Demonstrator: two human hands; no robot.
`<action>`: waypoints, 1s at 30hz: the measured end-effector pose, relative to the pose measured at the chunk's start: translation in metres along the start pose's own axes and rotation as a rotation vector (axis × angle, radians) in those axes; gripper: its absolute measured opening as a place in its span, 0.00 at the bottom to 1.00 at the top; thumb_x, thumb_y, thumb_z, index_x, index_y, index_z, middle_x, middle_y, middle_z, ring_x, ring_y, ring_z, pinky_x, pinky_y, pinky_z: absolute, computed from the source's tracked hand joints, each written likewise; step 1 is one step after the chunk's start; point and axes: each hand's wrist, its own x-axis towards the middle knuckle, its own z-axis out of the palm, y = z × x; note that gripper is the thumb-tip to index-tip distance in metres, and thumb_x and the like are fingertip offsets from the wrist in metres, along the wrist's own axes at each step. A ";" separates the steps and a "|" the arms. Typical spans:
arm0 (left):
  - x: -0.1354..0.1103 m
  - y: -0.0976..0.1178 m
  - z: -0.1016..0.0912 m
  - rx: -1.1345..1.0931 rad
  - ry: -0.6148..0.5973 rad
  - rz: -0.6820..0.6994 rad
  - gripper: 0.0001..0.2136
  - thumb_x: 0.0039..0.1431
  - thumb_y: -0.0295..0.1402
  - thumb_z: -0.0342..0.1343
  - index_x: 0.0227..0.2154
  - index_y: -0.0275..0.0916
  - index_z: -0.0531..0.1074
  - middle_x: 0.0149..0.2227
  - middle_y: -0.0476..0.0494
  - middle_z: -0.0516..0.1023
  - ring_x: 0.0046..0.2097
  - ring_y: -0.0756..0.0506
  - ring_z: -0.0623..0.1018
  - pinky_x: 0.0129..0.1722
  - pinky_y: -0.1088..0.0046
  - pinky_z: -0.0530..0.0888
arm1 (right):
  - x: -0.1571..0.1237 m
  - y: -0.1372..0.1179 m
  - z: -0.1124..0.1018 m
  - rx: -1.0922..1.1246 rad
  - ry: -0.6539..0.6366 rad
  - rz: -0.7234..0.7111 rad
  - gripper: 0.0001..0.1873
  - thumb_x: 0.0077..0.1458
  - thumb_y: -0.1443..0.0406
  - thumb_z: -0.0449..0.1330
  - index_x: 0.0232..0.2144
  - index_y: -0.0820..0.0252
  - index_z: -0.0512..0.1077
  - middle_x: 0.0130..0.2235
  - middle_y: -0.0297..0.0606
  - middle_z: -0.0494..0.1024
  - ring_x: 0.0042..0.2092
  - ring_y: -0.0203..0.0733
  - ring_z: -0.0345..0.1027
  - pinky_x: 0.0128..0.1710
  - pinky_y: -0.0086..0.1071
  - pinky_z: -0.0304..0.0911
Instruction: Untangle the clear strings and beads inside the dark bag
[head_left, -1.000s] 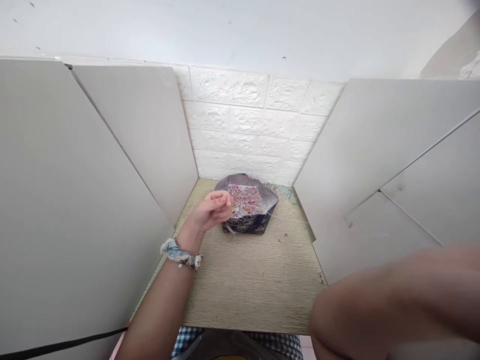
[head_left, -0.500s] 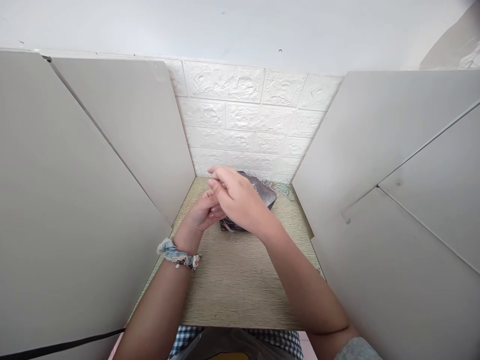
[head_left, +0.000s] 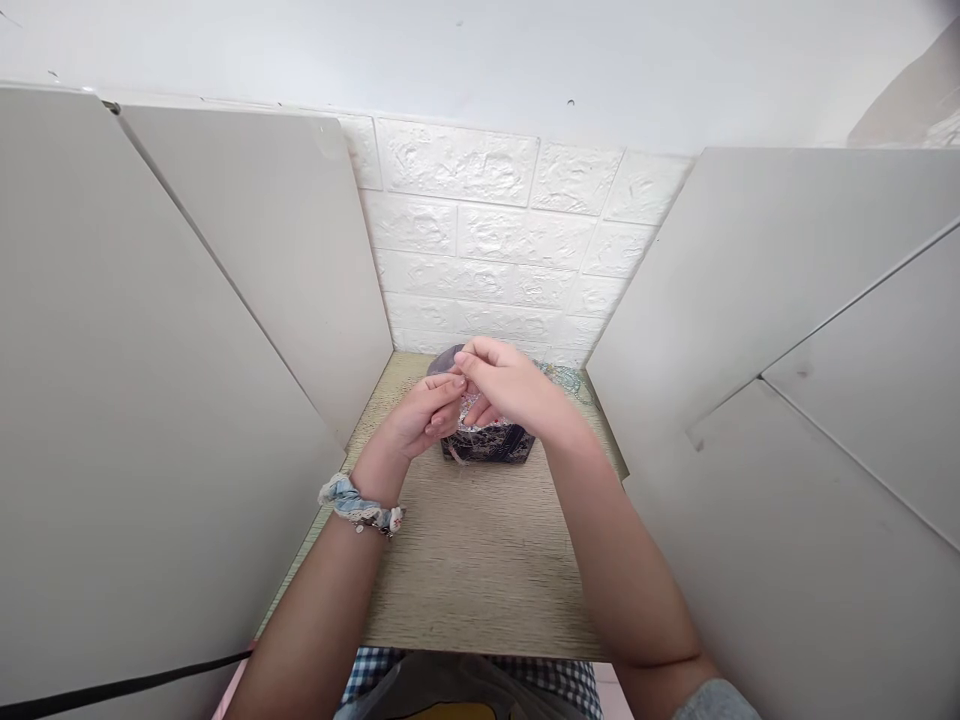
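Note:
My left hand [head_left: 421,414] and my right hand [head_left: 517,392] meet at the fingertips over a dark patterned container [head_left: 491,445]. Thumb and fingers of each are pinched together; anything between them is too small to make out. Below the right fingers, shiny whitish bits show inside the container, with a few reddish specks. A pinkish strand [head_left: 456,455] hangs at its front left corner. Behind the left fingertips rises a grey rounded piece [head_left: 445,360], partly hidden. A blue scrunchie [head_left: 349,495] and a charm bracelet circle the left wrist.
A narrow wood-grain tabletop [head_left: 480,560] lies between a grey panel on the left [head_left: 247,220] and one on the right [head_left: 750,260]. White brick-pattern wall [head_left: 495,235] closes the back. Tangled teal and clear strands [head_left: 568,380] lie at the back right.
My right hand has drawn to the right and turned, uncovering more of the container's front and its contents. The left hand has shifted slightly right. The view has moved a little.

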 end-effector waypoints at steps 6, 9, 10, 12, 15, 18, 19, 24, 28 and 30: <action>0.002 0.001 -0.001 -0.018 0.056 0.018 0.12 0.49 0.39 0.54 0.23 0.32 0.66 0.09 0.58 0.52 0.12 0.60 0.51 0.12 0.86 0.51 | 0.016 0.013 -0.010 0.550 -0.209 -0.012 0.09 0.54 0.61 0.50 0.29 0.61 0.61 0.33 0.34 0.66 0.25 0.28 0.61 0.25 0.28 0.67; 0.002 0.001 -0.002 -0.068 0.059 0.025 0.11 0.47 0.37 0.56 0.26 0.32 0.68 0.11 0.58 0.54 0.13 0.61 0.51 0.12 0.87 0.51 | 0.020 0.018 -0.010 0.707 -0.268 -0.041 0.08 0.53 0.62 0.52 0.28 0.62 0.60 0.32 0.33 0.64 0.25 0.27 0.60 0.25 0.27 0.66; 0.001 0.001 -0.001 -0.081 0.053 0.025 0.10 0.47 0.36 0.57 0.26 0.32 0.68 0.11 0.58 0.54 0.13 0.61 0.51 0.13 0.87 0.51 | 0.021 0.019 -0.009 0.731 -0.272 -0.058 0.08 0.53 0.62 0.52 0.27 0.62 0.60 0.31 0.32 0.64 0.24 0.27 0.59 0.23 0.26 0.65; 0.001 0.001 -0.001 -0.097 0.040 0.035 0.10 0.47 0.35 0.57 0.26 0.33 0.67 0.11 0.58 0.54 0.13 0.61 0.50 0.13 0.87 0.51 | 0.022 0.019 -0.009 0.762 -0.264 -0.095 0.08 0.52 0.62 0.52 0.27 0.62 0.59 0.28 0.31 0.64 0.21 0.26 0.55 0.17 0.21 0.60; 0.001 0.001 0.001 -0.076 0.050 0.043 0.09 0.47 0.36 0.56 0.26 0.33 0.67 0.10 0.58 0.51 0.13 0.60 0.50 0.13 0.86 0.51 | 0.020 0.016 -0.010 0.807 -0.251 -0.116 0.10 0.52 0.62 0.52 0.25 0.62 0.57 0.20 0.26 0.57 0.15 0.23 0.43 0.10 0.17 0.43; 0.001 -0.001 0.002 -0.033 0.050 0.005 0.10 0.47 0.36 0.56 0.24 0.33 0.67 0.10 0.58 0.51 0.14 0.59 0.51 0.14 0.85 0.50 | 0.017 0.010 -0.013 0.836 -0.199 -0.117 0.12 0.51 0.63 0.52 0.22 0.61 0.54 0.16 0.24 0.49 0.14 0.23 0.35 0.09 0.17 0.34; 0.001 -0.001 0.002 -0.020 0.042 -0.014 0.10 0.47 0.37 0.56 0.23 0.33 0.66 0.10 0.57 0.51 0.14 0.59 0.51 0.14 0.84 0.50 | 0.015 0.007 -0.014 0.842 -0.171 -0.121 0.12 0.50 0.63 0.52 0.22 0.61 0.53 0.16 0.23 0.47 0.14 0.23 0.34 0.10 0.17 0.34; 0.000 -0.002 0.001 0.013 -0.009 -0.022 0.12 0.46 0.38 0.57 0.22 0.33 0.66 0.10 0.56 0.52 0.15 0.59 0.51 0.14 0.83 0.50 | -0.001 -0.009 -0.027 0.901 -0.012 -0.194 0.11 0.50 0.63 0.51 0.22 0.60 0.51 0.16 0.23 0.44 0.14 0.24 0.31 0.10 0.19 0.31; 0.000 -0.003 -0.001 0.023 -0.080 -0.016 0.12 0.45 0.39 0.57 0.21 0.34 0.67 0.10 0.56 0.52 0.14 0.58 0.51 0.15 0.83 0.50 | -0.025 -0.022 -0.049 0.917 0.148 -0.380 0.13 0.48 0.64 0.53 0.21 0.59 0.51 0.15 0.23 0.42 0.14 0.25 0.28 0.10 0.22 0.30; -0.001 -0.004 -0.001 0.044 -0.111 -0.015 0.12 0.46 0.39 0.57 0.20 0.34 0.67 0.11 0.56 0.53 0.15 0.58 0.52 0.15 0.82 0.51 | -0.039 -0.028 -0.061 0.950 0.205 -0.473 0.13 0.47 0.66 0.54 0.20 0.59 0.51 0.15 0.23 0.43 0.14 0.25 0.28 0.09 0.22 0.31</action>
